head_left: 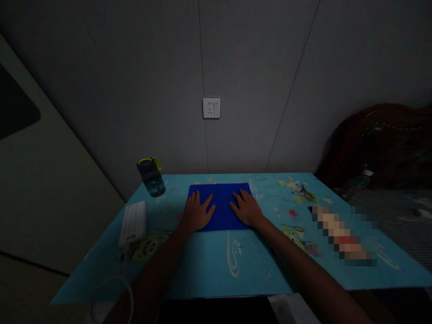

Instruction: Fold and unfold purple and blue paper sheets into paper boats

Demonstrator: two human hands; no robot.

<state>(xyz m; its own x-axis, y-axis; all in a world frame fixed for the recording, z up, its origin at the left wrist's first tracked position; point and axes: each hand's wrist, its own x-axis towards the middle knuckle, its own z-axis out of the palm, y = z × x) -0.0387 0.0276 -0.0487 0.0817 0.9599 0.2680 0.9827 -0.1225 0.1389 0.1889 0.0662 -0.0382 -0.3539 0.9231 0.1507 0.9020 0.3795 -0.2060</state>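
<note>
so both my hands are empty-gripped right now, fingers loose and spread, palms down, not closed around anything. my left hand sits on the left part of a blue sheet and my right hand is on its right part, thumbs pointing in at each other with a strip of blue between them. the sheet itself lies flat around the middle of the frame, a bit below centre, on a light blue cartoon-print table.

going outward: a white power bank is left of my left hand, with a white cable running off to the lower left. above it there's a dark water bottle with a lime loop. right side of the frame has scissors with yellowish handles, and below them a long pixelated thing, can't tell what. wall socket up top centre, dark wooden headboard far right.
</note>
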